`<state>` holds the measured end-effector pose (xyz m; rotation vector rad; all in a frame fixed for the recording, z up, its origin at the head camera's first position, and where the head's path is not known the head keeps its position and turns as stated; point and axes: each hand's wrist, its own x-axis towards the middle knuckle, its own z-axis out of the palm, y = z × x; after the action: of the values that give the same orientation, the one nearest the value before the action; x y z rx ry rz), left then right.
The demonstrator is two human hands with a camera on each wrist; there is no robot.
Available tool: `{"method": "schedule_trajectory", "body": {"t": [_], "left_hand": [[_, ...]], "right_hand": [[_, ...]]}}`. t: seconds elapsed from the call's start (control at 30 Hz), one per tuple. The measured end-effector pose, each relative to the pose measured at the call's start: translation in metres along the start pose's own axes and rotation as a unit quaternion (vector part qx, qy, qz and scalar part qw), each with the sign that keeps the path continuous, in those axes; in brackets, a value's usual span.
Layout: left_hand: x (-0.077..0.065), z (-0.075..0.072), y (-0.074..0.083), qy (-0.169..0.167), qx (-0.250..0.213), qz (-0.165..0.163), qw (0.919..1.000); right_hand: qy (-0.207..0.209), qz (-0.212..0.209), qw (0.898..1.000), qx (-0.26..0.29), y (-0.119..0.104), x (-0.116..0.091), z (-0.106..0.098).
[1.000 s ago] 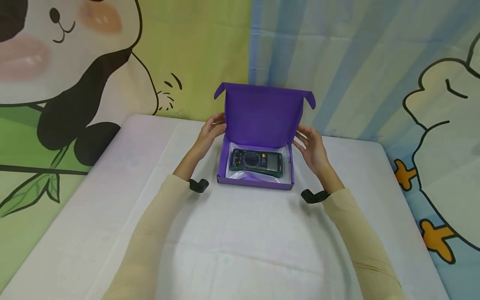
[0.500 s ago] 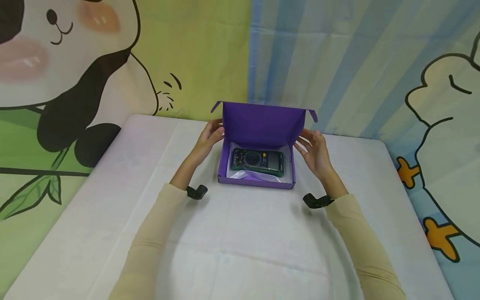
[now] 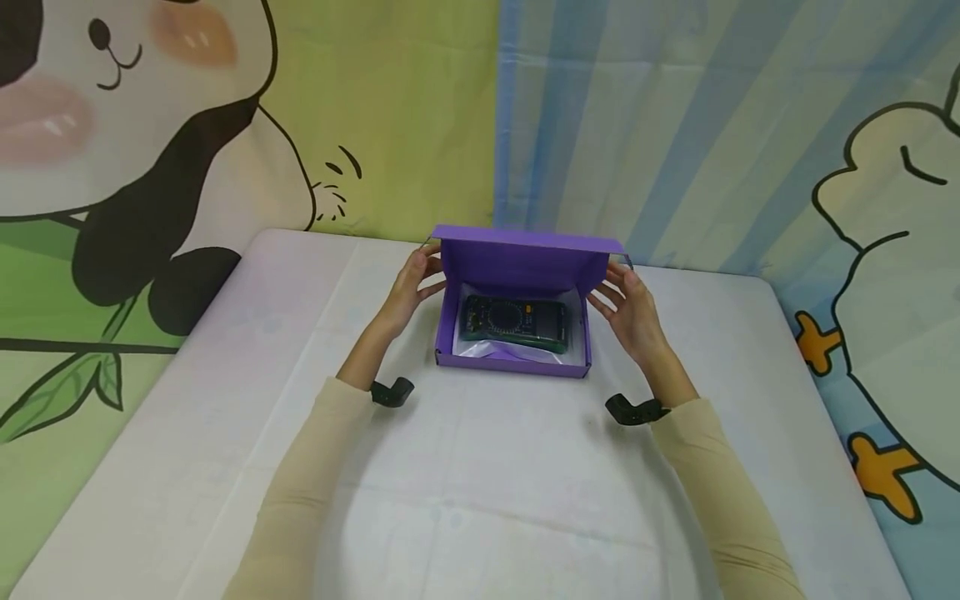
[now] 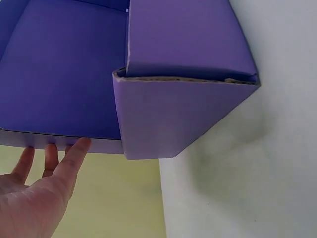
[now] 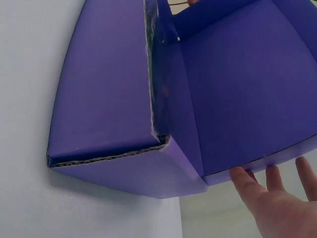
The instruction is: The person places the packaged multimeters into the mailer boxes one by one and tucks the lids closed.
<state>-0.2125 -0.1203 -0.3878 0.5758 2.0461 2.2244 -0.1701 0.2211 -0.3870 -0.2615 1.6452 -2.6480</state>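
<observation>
A purple cardboard box [image 3: 513, 364] stands on the table, its lid [image 3: 525, 265] hinged at the back and tilted forward over the tray part. Inside lies a dark green multimeter [image 3: 514, 323] with a round dial, on clear plastic wrapping [image 3: 491, 348]. At the lid's left side is my left hand [image 3: 408, 287]; the left wrist view has its fingertips touching the lid's side edge [image 4: 106, 146]. On the opposite side my right hand [image 3: 636, 312] touches the lid's right edge [image 5: 267, 161] with extended fingertips. Neither hand curls round the cardboard.
A white cloth [image 3: 480, 500] covers the table. Just behind the table's far edge hangs a curtain [image 3: 397, 125] printed with cartoon animals. Each wrist carries a black camera mount, one on the left [image 3: 392, 392] and one on the right [image 3: 636, 410].
The lid has swung from nearly upright forward and down, and its front flap now shows from above. Both hands have stayed beside it. The box and multimeter keep their place.
</observation>
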Motion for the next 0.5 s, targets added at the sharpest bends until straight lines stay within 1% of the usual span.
{"method": "schedule_trajectory", "body": {"t": [0.17, 0.27, 0.4, 0.5], "left_hand": [[-0.007, 0.001, 0.000, -0.005, 0.016, -0.005, 0.9998], [-0.008, 0.001, 0.000, -0.007, 0.020, 0.001, 0.9998], [-0.009, 0.002, 0.000, -0.009, 0.022, 0.014, 0.9996], [-0.010, 0.002, 0.001, -0.011, 0.026, 0.018, 0.9994]], "right_hand": [[-0.003, -0.005, 1.000, -0.010, 0.000, -0.005, -0.002], [-0.012, -0.012, 1.000, -0.006, 0.001, -0.007, -0.004], [-0.008, -0.004, 1.000, -0.006, 0.002, -0.010, -0.005], [-0.007, -0.001, 1.000, -0.009, 0.003, -0.012, -0.005]]}}
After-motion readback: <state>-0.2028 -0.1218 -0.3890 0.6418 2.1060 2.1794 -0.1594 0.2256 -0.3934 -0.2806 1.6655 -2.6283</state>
